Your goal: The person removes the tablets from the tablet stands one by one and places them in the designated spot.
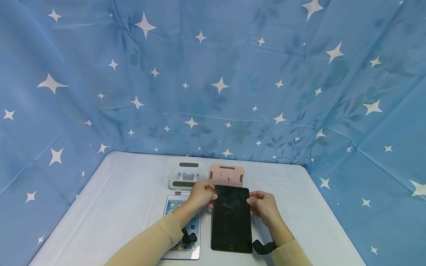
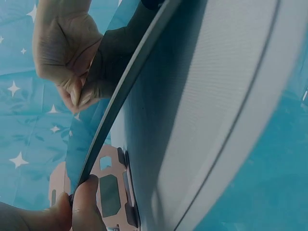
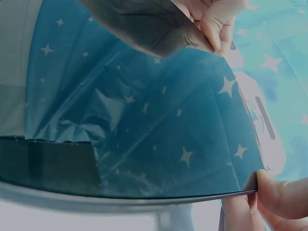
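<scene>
A black tablet [image 1: 231, 221] is held over the white table, its dark glossy face toward the head camera. My left hand [image 1: 201, 194] pinches its upper left edge. On the opposite side, my right hand [image 1: 264, 207] pinches the right edge near the top. Both wrist views show thumb and fingers on either side of the thin tablet edge. Under my left forearm lies a white tablet [image 1: 196, 229] with a lit screen of icons, partly hidden. Just beyond the hands are a pink stand [image 1: 233, 173] and a white stand [image 1: 174, 173] with dark pads.
The white table [image 1: 133, 192] has rounded far corners. A blue curtain [image 1: 186, 66] with white stars hangs behind it and along both sides. Dark straps [image 1: 263, 248] sit at my wrists.
</scene>
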{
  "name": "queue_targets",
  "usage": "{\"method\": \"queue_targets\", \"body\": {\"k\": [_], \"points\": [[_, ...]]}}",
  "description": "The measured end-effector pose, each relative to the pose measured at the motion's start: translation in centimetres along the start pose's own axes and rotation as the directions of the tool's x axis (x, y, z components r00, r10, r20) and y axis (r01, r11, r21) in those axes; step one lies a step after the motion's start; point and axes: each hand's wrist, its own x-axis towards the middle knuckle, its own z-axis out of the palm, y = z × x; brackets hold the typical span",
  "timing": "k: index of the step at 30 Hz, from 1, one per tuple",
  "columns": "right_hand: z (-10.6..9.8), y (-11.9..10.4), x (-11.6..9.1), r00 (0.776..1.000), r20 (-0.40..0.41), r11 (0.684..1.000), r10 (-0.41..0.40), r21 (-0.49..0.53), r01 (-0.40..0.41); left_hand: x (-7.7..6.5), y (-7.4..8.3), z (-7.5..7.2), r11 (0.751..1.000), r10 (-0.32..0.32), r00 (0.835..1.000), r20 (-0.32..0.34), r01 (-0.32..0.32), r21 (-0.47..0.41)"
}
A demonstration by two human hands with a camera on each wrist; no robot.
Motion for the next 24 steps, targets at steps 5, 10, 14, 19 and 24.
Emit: {"method": "queue_targets", "body": {"k": [5,10,14,19,24], "points": [[0.0,0.3,-0.2,1.000,0.003,1.000,0.010,-0.003,-0.010,-0.2,-0.2,-0.1,1.000,-0.017,1.000,0.004,0.017,0.004],[0.0,0.7,-0.3,1.000,0.004,1.000,0.017,0.002,-0.017,-0.4,-0.3,-0.2,0.999,-0.034,0.999,0.015,0.034,-0.002],[0.1,1.0,-0.3,1.000,0.007,1.000,0.019,-0.004,-0.019,-0.5,-0.5,-0.3,0.999,-0.046,0.999,0.027,0.045,0.005],[0.0,1.0,-0.6,1.000,0.010,0.999,0.016,-0.042,-0.016,-0.8,-0.6,-0.3,0.998,-0.063,0.997,0.043,0.062,0.013],[0.1,1.1,-0.9,0.999,0.031,0.999,0.021,-0.042,-0.020,-1.0,-0.7,-0.4,0.997,-0.073,0.996,0.056,0.072,0.020]]}}
